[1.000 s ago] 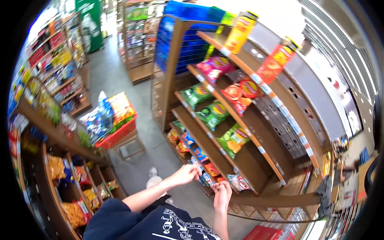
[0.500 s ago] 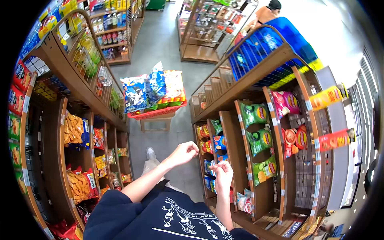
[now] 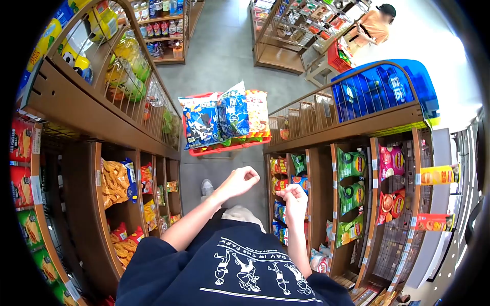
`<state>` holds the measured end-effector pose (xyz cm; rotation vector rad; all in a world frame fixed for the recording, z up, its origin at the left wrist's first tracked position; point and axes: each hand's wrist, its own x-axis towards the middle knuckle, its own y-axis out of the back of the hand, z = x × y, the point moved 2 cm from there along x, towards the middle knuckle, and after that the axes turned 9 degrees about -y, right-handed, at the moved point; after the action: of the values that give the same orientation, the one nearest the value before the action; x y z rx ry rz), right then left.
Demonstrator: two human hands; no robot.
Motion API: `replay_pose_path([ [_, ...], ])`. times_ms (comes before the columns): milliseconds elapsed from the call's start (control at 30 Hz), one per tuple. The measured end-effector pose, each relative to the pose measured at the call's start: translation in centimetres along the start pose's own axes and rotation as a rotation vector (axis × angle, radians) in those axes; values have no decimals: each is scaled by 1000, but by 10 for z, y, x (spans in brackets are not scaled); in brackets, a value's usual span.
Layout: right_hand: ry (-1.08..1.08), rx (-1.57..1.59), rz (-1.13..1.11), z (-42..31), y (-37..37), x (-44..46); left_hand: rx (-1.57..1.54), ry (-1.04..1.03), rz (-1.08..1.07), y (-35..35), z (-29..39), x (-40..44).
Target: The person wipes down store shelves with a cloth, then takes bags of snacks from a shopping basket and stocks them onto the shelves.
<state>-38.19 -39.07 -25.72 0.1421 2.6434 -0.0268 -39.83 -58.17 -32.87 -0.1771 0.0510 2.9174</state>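
My left hand [image 3: 242,181] is in front of my body, with thumb and fingers pinched into a ring. Just to its right, my right hand [image 3: 295,201] is pinched too, its fingertips turned toward the left one. A gap separates the two hands. Anything between the fingertips is too small to make out. Ahead of them stands a red basket [image 3: 232,148] filled with snack bags: a blue-and-white bag [image 3: 200,121], a blue upright bag [image 3: 234,113] and a red-and-white bag [image 3: 258,115]. Small snack bags on the right shelf [image 3: 278,166] are nearest to my right hand.
Brown shelves line both sides. On the left are bags of brown snacks [image 3: 115,183]; on the right hang green chip bags [image 3: 352,196]. Blue wrapped packs [image 3: 372,94] top the right rack. Farther off, a person in an orange top [image 3: 374,28] stands near another red basket [image 3: 339,57].
My view has turned, so the basket and shelves appear farther right and lower. Both hands stay raised and pinched, with the right hand slightly higher. More of the person at the back shows.
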Motion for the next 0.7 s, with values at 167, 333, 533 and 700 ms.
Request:
replay_pose_path([
  [167,5,-96,-128,-7,-28,33,-53,105,226,40,-22,3],
  [333,38,-221,-243,-6,-51,71,-134,190,439,73,-50,-2],
  [533,-98,-386,-245,32,-75,140,16,220,530,101,-61,11],
  [700,-12,-505,-174,36,-101,192,264,229,618,113,-57,42],
])
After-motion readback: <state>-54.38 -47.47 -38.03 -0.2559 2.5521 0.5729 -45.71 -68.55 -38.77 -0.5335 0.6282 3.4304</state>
